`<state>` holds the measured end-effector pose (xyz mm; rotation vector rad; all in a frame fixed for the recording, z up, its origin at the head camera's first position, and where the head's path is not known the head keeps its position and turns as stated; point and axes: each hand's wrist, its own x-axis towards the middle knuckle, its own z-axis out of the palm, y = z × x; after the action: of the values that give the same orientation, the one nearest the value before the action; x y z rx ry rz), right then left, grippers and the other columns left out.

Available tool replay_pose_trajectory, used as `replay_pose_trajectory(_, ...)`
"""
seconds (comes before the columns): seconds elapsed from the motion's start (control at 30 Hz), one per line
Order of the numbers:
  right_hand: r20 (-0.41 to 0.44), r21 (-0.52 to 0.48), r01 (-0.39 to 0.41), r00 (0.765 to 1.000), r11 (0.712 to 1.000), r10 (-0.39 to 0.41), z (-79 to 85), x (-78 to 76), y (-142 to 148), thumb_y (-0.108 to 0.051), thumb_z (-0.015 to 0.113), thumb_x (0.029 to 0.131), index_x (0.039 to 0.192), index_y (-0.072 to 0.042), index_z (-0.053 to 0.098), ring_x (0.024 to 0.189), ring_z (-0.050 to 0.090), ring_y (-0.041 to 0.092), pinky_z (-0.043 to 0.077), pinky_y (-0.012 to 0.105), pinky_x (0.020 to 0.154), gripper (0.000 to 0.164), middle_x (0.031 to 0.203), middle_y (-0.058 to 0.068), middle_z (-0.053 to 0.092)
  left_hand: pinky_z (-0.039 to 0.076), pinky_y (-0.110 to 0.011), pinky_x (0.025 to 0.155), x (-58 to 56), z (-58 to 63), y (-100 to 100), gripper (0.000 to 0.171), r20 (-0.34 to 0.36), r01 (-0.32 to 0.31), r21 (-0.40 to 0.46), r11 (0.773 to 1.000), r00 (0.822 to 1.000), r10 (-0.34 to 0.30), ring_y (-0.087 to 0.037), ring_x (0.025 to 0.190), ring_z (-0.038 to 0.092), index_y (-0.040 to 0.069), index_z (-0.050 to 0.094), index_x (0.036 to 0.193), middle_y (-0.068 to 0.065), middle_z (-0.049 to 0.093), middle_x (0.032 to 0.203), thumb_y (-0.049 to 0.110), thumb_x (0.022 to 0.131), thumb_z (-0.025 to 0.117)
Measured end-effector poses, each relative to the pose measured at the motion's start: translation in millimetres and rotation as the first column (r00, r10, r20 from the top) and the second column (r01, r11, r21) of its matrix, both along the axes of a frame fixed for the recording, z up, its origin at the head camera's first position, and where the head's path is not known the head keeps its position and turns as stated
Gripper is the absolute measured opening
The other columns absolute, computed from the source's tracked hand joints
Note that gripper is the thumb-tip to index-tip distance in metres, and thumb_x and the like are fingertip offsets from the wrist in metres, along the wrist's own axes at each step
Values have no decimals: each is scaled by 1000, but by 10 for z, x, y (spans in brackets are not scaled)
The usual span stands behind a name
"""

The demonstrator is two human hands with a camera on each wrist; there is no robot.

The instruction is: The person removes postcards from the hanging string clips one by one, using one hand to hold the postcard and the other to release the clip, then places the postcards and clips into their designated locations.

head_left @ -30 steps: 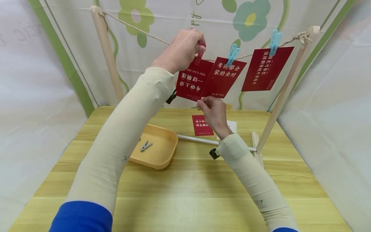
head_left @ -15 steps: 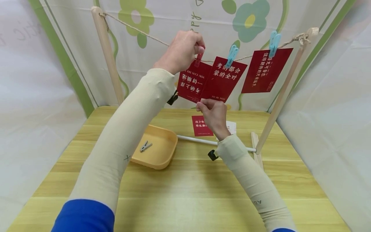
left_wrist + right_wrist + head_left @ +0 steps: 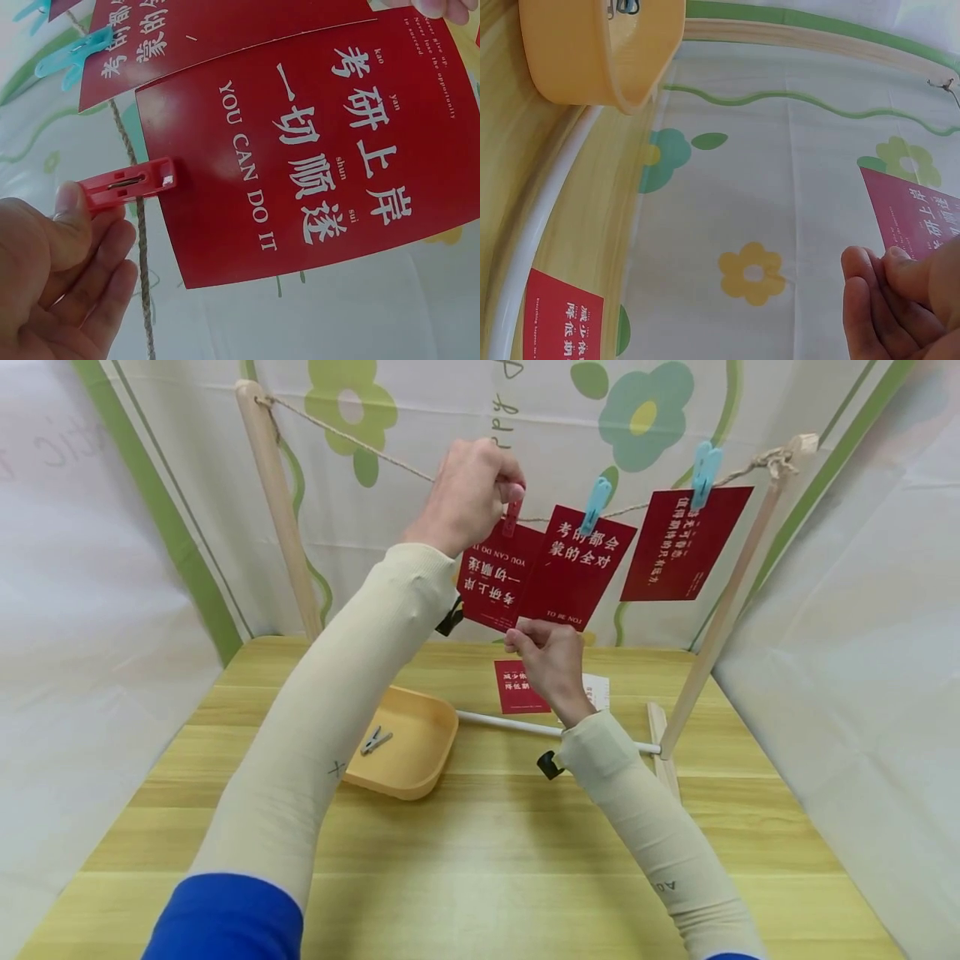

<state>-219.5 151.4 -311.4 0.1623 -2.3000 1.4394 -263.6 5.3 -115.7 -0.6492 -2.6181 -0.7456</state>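
My left hand (image 3: pixel 468 497) pinches a red clothespin (image 3: pixel 127 184) at the rope (image 3: pixel 145 277). The clothespin's tip overlaps the upper edge of a red card (image 3: pixel 255 165) printed with white characters and "YOU CAN DO IT". Below, the thumb and fingertips of my right hand (image 3: pixel 555 664) pinch that card's lower corner; the right wrist view shows this hold too. Beside it, slightly overlapping, another red card (image 3: pixel 576 572) hangs from a light blue clothespin (image 3: pixel 597 503). Farther right hangs a third red card (image 3: pixel 686 543) under a second blue clothespin (image 3: pixel 705 474).
Wooden posts (image 3: pixel 277 502) hold the rope on both sides, joined low down by a white rod (image 3: pixel 517 723). A yellow tray (image 3: pixel 420 768) at left holds a grey clothespin (image 3: pixel 376 741). On the table lie a red card (image 3: pixel 517 687) and a white card (image 3: pixel 597 689), partly hidden.
Both hands keep their holds on the red clothespin and the card. The card and right hand sit slightly lower in the head view, which has itself shifted a little.
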Motion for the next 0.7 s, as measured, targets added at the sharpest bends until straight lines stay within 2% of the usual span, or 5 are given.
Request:
replay_pose_trajectory(0.13,-1,13,3,1000,1000,-3,-13,-3,-2,-18,74,100,98,-7,83,83,76,23,56,22,70,15,88,10,81,54,-22,90,-14,-20,0,25,-38,-7,39,999,999,8,-12,109,61,13,83,114,-4,78,125,16,108,59)
replay_pose_trajectory(0.37,10,41,-9,1000,999,8,-38,-1,-15,-17,75,100,94,-6,82,83,75,25,54,24,63,15,87,10,80,53,-21,92,-27,-59,-11,21,-105,-10,97,995,994,20,-13,107,63,11,84,108,-6,79,118,15,106,63)
replay_pose_trajectory(0.6,16,56,-24,1000,998,24,-51,12,-23,-18,75,100,96,-6,82,80,76,19,60,30,70,15,88,9,80,52,-20,91,-36,-60,-4,20,-168,-31,126,991,984,52,-15,102,67,11,85,106,-8,80,113,14,105,65)
replay_pose_trajectory(0.7,10,54,-32,999,998,31,-55,18,-23,-17,75,99,96,-6,83,81,77,19,63,33,73,13,88,10,81,52,-20,95,-36,-62,1,20,-187,-36,147,988,980,63,-16,105,70,12,85,105,-7,81,113,15,105,65)
